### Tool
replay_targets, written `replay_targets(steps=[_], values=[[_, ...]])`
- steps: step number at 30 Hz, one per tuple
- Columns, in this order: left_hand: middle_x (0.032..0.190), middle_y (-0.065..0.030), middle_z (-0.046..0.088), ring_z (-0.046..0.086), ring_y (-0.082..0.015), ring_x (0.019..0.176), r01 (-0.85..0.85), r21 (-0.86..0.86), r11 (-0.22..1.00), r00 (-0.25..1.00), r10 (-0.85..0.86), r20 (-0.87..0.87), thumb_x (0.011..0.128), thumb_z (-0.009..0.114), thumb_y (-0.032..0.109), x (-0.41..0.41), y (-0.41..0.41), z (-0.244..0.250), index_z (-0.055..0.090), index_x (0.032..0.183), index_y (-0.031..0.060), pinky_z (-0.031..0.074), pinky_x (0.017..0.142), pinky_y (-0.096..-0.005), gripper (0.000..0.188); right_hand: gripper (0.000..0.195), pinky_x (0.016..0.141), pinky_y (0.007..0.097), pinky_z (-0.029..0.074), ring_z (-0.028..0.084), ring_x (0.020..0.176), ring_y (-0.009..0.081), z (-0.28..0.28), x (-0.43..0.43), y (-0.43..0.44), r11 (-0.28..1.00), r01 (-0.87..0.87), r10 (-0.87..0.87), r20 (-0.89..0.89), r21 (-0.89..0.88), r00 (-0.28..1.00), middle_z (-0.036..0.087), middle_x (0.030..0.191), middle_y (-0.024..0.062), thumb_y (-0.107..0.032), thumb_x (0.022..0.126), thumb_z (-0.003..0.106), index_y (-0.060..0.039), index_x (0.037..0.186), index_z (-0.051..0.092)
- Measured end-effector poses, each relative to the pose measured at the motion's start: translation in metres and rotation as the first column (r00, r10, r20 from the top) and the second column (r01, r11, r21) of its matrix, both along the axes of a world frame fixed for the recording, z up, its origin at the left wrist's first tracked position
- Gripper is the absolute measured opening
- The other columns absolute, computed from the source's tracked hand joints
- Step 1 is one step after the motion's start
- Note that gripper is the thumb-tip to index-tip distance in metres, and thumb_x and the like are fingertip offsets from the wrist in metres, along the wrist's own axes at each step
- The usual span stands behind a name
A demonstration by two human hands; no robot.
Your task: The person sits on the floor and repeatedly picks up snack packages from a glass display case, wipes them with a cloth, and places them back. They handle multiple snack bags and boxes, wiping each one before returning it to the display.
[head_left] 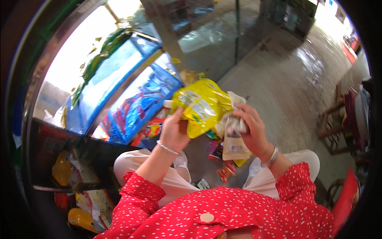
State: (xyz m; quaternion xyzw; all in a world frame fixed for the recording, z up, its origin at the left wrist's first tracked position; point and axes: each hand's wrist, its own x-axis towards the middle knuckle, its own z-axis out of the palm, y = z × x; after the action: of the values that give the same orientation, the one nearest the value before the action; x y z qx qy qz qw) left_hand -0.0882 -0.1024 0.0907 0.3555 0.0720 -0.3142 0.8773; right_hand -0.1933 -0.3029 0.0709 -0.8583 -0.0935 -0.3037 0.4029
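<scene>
My left hand (174, 130), with a bracelet at the wrist, grips the near left edge of a shiny yellow plastic pouch (203, 104) printed with writing. The pouch is tilted and spreads across toward my other hand. My right hand (253, 128) closes around a kraft-paper bag (237, 148), which hangs lower end toward me. A crumpled off-white piece (237, 98) shows above those fingers; whether it belongs to the bag I cannot tell. Below, several small colourful packets lie on the floor, among them an orange-red one (226, 172) and a purple one (213, 149).
At left stands a blue-framed clear case (143, 104) filled with packets. Shelves (44, 188) with yellow-orange items are on my near left. Glass panels (209, 35) rise ahead. A wooden stool (331, 125) is at right on the concrete floor (277, 80).
</scene>
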Motion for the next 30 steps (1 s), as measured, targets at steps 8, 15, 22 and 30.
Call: replay_targets(steps=[8, 15, 22, 30], values=[[0.113, -0.0114, 0.051, 0.053, -0.0243, 0.105, 0.163, -0.070, 0.984, 0.965, -0.174, -0.198, 0.092, 0.040, 0.024, -0.024, -0.010, -0.002, 0.038, 0.119, 0.0056, 0.045, 0.086, -0.0420, 0.032, 0.046, 0.075, 0.0357, 0.045, 0.056, 0.084, 0.0286, 0.006, 0.006, 0.000, 0.948, -0.012, 0.073, 0.180, -0.319, 0.981, 0.057, 0.094, 0.0104, -0.017, 0.060, 0.074, -0.0044, 0.100, 0.055], [0.113, -0.0102, 0.052, 0.052, -0.0203, 0.103, 0.137, 0.521, 0.843, 0.763, -0.425, 0.487, 0.084, 0.055, 0.037, -0.003, 0.004, 0.004, 0.036, 0.126, 0.0072, 0.045, 0.079, -0.0321, 0.055, 0.018, 0.068, 0.0267, 0.050, 0.060, 0.073, 0.0132, 0.009, -0.004, -0.027, 0.530, 0.158, 0.303, -0.360, 0.833, 0.882, 0.060, 0.080, 0.0053, -0.003, 0.073, 0.061, -0.0005, 0.090, 0.057], [0.124, -0.0118, 0.046, 0.048, -0.0243, 0.112, 0.465, 0.054, 0.884, 0.803, -0.447, 0.393, 0.068, 0.073, 0.035, 0.002, -0.005, -0.017, 0.031, 0.129, 0.0030, 0.041, 0.092, -0.0401, 0.080, 0.014, 0.067, 0.0247, 0.047, 0.056, 0.072, 0.0105, -0.002, 0.001, -0.015, 0.202, 0.084, 0.389, -0.159, 0.976, 0.907, 0.056, 0.078, 0.0017, 0.005, 0.071, 0.062, -0.0023, 0.081, 0.056], [0.107, -0.0095, 0.058, 0.058, -0.0228, 0.097, 0.250, 0.065, 0.966, 0.966, -0.253, 0.049, 0.081, 0.059, 0.009, -0.016, -0.013, -0.009, 0.049, 0.113, 0.0026, 0.046, 0.086, -0.0390, 0.034, 0.006, 0.065, 0.0232, 0.045, 0.054, 0.073, 0.0083, -0.009, 0.011, -0.014, 0.504, 0.186, 0.175, -0.311, 0.843, 0.934, 0.056, 0.081, 0.0003, 0.002, 0.078, 0.057, -0.0021, 0.083, 0.057]])
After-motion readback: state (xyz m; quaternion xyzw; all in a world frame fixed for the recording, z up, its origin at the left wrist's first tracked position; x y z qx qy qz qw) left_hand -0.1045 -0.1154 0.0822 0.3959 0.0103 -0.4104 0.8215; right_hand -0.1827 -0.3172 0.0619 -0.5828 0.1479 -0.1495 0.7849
